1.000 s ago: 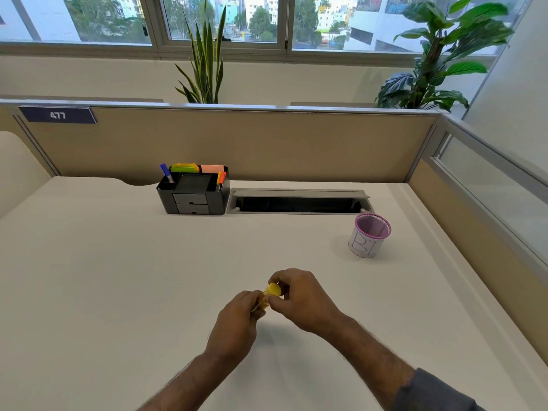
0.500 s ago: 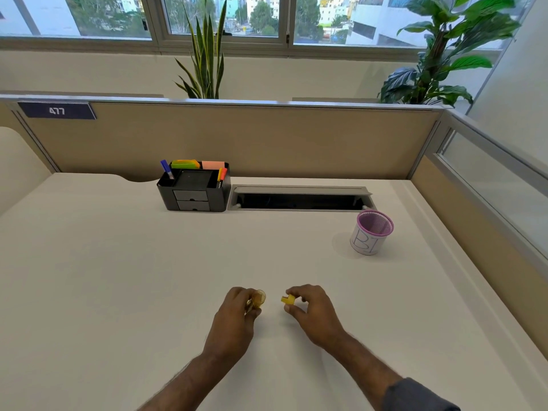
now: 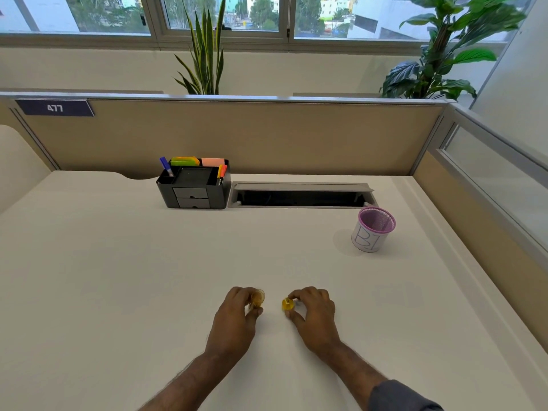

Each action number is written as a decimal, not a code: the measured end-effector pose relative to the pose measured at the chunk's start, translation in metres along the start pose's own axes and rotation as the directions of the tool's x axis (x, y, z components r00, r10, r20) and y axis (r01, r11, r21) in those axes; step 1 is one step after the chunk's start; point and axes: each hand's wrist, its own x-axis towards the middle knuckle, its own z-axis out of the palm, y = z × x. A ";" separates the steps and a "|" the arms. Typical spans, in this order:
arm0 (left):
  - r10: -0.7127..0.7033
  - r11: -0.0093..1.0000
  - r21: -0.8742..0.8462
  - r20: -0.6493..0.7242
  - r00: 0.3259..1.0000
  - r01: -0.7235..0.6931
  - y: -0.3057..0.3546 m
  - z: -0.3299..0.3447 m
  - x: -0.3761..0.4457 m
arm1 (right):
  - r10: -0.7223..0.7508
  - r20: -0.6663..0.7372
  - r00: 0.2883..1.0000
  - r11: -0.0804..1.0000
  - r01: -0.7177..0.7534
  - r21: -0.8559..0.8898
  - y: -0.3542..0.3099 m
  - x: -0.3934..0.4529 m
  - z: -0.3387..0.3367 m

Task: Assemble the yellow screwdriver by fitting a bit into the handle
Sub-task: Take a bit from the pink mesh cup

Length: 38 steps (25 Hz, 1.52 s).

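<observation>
Both hands rest low on the white desk (image 3: pixel 118 277), near its front middle. My left hand (image 3: pixel 237 312) pinches a translucent amber-yellow handle piece (image 3: pixel 258 298), whose round open end faces right. My right hand (image 3: pixel 314 310) grips a small solid yellow piece (image 3: pixel 287 304) between thumb and fingers, close to the desk top. A gap of a few centimetres separates the two yellow parts. Any metal bit is hidden by the fingers, so I cannot tell where it is.
A pink mesh cup (image 3: pixel 373 229) with a white paper label stands at the right. A black desk organiser (image 3: pixel 194 188) with pens and sticky notes sits at the back, beside an open cable tray (image 3: pixel 299 197). Beige partitions (image 3: pixel 267 134) wall the desk's back and right.
One second ago both hands were together on one yellow object. They have pulled apart, each now holding a separate yellow piece, and have sunk closer to the desk.
</observation>
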 end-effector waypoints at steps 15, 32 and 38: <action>0.034 0.841 -0.541 0.042 0.999 -0.006 0.032 -0.003 0.031 | -0.167 -0.064 0.984 0.912 0.179 0.370 -0.039 0.002 -0.028; 0.063 0.903 0.420 0.095 0.994 -0.097 -0.056 0.036 0.052 | 0.001 -0.394 0.919 0.982 0.074 0.176 0.038 0.086 -0.152; 0.064 0.884 0.452 0.133 0.989 -0.118 -0.060 0.038 0.053 | -0.010 -0.421 0.907 0.993 -0.040 -0.110 0.070 0.115 -0.192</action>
